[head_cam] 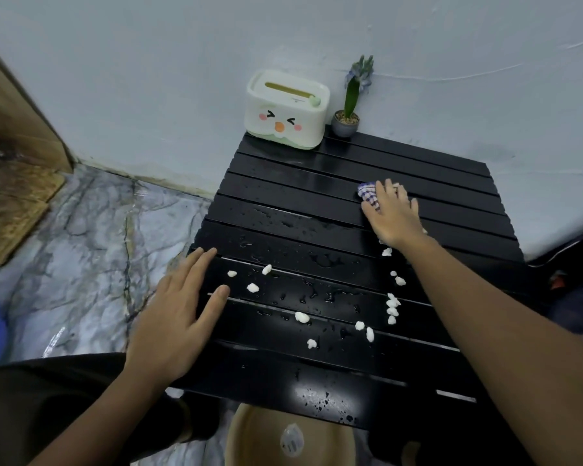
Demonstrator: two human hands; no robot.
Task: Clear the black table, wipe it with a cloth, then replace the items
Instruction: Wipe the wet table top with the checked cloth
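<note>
**Wiping under way on a wet, crumb-strewn surface**

The right hand (392, 210) lies palm down on a checked cloth (367, 193), fingers spread over it and pressing it flat to the black slatted surface (283, 196) rather than gripping it; only a corner of the cloth shows past the fingers. This looks like the wiping step, with pressure put through the palm so the cloth drags water along the slats. The left hand (179, 311) is open and holds nothing, its fingers resting on the surface's left edge, probably to brace it against the push.

Taking the tissue box (286, 111) as the mark: it stands at the far corner against the wall, with a small potted plant (347, 116) just beside it on its right. Both remain on the surface, so clearing seems incomplete. The cloth is nearer the person than the box and to its right. Water drops and white bits (392, 307) lie nearer still, scattered across the near slats.

A tan basin (249, 442) sits on the floor below the near edge, likely placed to catch what gets swept off; what lies inside it is too blurred to name. There is open room between the cloth and the box, and the near edge is free.
</note>
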